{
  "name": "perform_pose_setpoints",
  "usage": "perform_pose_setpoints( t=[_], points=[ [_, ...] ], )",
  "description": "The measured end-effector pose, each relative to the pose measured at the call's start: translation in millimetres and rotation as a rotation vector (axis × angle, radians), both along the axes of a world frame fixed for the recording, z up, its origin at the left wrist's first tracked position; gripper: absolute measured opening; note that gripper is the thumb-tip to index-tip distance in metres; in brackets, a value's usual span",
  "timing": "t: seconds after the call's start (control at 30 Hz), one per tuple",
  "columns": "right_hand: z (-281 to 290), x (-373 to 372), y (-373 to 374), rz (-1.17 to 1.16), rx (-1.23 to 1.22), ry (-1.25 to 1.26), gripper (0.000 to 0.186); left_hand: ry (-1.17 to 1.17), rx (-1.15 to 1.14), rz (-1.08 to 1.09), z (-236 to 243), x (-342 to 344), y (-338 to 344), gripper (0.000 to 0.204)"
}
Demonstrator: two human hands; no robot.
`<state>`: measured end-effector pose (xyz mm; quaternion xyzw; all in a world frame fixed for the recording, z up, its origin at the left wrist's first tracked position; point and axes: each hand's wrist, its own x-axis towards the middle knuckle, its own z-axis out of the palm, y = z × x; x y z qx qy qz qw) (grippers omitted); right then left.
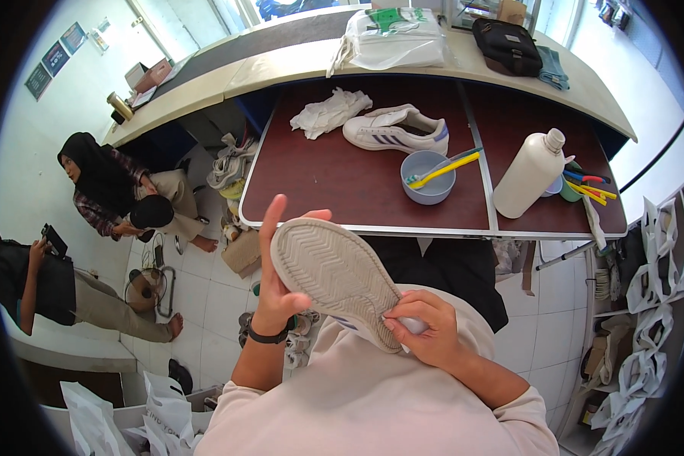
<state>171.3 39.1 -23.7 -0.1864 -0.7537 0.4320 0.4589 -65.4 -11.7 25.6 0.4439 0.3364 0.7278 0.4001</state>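
A white sneaker [333, 270] is held up before my chest, its ridged pale sole facing me and its toe up to the left. My left hand [273, 281] supports the toe end from the left, index finger stretched up and thumb near the sole's edge. At the heel, my right hand [427, 328] pinches a small pale piece [413, 324] whose kind I cannot make out, fingertips against the sole's edge. The other sneaker [399, 131], white with purple stripes, rests on the dark red table [342, 182]. Beside it stands a grey-blue bowl [427, 190] with a yellow-handled brush [452, 169] across it.
Crumpled white paper or cloth [330, 112] lies at the table's far left. A white bottle [530, 175] and a cup of colourful brush handles [574, 190] stand right. A long counter [281, 64] runs behind. Two people [114, 182] are at left; shelves with bags [653, 304] line the right.
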Motion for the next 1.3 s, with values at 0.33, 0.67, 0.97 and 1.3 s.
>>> perform_pose_setpoints(
  t=[0.33,0.67,0.97,1.3],
  points=[
    [6,0,3,-0.093,0.139,-0.057,0.021,0.008,-0.104,-0.022,-3,2,3,0.081],
    [19,4,16,-0.028,-0.095,0.059,0.013,-0.071,-0.144,0.032,-13,2,18,0.076],
    [26,29,34,0.373,-1.236,0.437,0.016,-0.101,-0.299,0.104,-64,-12,74,0.051],
    [18,26,42,0.134,-1.052,0.407,0.017,0.74,-0.286,0.533,-88,-11,114,0.031]
  ],
)
